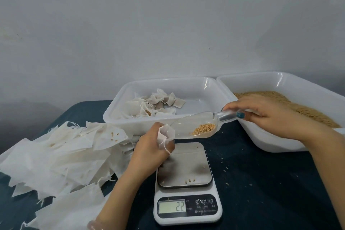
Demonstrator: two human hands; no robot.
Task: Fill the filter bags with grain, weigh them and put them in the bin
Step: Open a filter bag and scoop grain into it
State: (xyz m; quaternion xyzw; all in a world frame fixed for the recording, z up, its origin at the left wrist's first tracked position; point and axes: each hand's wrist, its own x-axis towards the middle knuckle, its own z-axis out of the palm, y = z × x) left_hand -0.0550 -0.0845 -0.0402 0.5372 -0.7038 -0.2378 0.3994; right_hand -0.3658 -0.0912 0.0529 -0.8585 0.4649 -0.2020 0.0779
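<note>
A bag is being gripped by the curled left hand, a scoop by the clenched right hand.

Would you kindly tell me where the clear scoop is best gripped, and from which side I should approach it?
Grip the clear scoop by its narrow handle, coming from the right, as the right hand does. The wide bowl points left at the filter bag in the left hand and carries grain, so holding the handle probably keeps it level and its mouth clear.
</note>
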